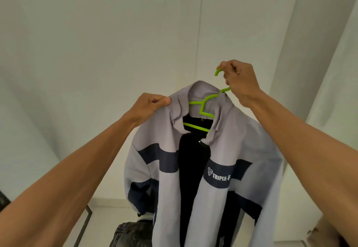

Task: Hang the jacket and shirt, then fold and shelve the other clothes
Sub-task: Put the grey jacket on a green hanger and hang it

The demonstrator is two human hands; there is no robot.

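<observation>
1. The right hand is closed tight around the hook of the green hanger.
2. The left hand pinches the jacket at its shoulder.
3. The grey and dark blue jacket hangs open on the hanger, up in the air.
4. Below it lies something dark, maybe jeans.

One jacket, grey with navy bands, open down the front; one lime-green hanger inside its collar; two bare hands, the left hand and the right hand; one dark denim garment at the bottom edge of the view
</observation>
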